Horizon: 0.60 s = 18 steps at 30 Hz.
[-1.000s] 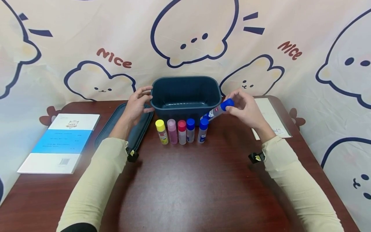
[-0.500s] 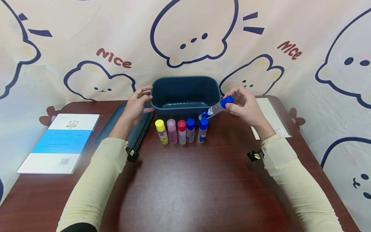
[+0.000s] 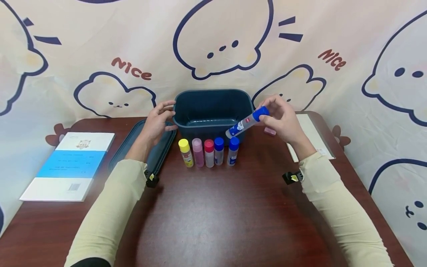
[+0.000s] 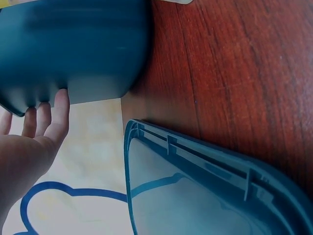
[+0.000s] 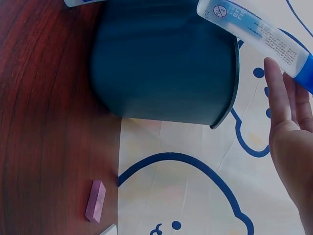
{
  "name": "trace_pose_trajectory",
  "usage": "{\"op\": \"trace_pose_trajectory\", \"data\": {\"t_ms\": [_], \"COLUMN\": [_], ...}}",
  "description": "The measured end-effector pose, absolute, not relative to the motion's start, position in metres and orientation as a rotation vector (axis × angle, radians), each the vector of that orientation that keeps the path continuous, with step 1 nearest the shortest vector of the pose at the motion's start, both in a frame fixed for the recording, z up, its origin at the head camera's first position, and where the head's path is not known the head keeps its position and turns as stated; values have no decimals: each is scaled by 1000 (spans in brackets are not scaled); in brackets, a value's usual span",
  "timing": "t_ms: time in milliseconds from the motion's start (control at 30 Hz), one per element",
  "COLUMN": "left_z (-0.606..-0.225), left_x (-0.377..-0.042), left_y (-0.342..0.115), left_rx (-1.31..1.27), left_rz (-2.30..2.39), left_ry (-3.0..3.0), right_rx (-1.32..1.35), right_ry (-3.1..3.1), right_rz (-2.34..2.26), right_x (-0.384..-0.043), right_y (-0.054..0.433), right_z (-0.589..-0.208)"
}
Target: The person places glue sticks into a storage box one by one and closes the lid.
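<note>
Right hand (image 3: pixel 282 121) pinches a blue-capped tube (image 3: pixel 246 124) slanting down to its left.

1. A shiny, reddish-brown wooden surface (image 3: pixel 213 215).
2. A white booklet (image 3: pixel 71 165) with a blue band, lying over at the surface's left.
3. A pale book (image 3: pixel 311 134) at the surface's right.
4. A small pink block (image 3: pixel 270 131) near the surface's back edge.
5. Behind the surface, a cream cloth (image 3: pixel 153 33) printed with cartoon animals (image 3: pixel 223 31).

The table (image 3: pixel 213 222) carries a far bin (image 3: pixel 208 131) and five nearer bottles (image 3: pixel 209 157). Book (image 3: pixel 68 165) and lid (image 3: pixel 162 148) lie left; pink block (image 3: pixel 270 131) and pad (image 3: pixel 308 129), right.
</note>
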<state>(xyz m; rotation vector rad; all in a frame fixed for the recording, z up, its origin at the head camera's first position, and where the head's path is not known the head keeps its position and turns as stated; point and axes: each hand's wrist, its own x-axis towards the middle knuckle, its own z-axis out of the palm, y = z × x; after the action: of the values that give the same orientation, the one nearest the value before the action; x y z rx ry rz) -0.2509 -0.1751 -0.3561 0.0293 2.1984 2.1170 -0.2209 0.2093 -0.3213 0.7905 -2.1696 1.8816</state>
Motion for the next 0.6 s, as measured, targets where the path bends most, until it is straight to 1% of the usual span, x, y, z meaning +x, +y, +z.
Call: {"op": "trace_pose_trajectory", "data": {"t_ms": [167,400,600], "left_z": [-358,-358,-356], "left_x": [-250,-250,-250], "left_y": [-175,-174,-174], "left_rx": [24,17,19], "left_rz": [2120,2125,2122], "left_ry": [2193,2198,2200], "right_rx": [776,824,806], "right_ry": [-2142,-1939,-1823], "right_rz": [1914,2152,2227], "right_x": [-221,-222,-224], "right_y": [208,204,199], "right_z": [-321,-316,-312]}}
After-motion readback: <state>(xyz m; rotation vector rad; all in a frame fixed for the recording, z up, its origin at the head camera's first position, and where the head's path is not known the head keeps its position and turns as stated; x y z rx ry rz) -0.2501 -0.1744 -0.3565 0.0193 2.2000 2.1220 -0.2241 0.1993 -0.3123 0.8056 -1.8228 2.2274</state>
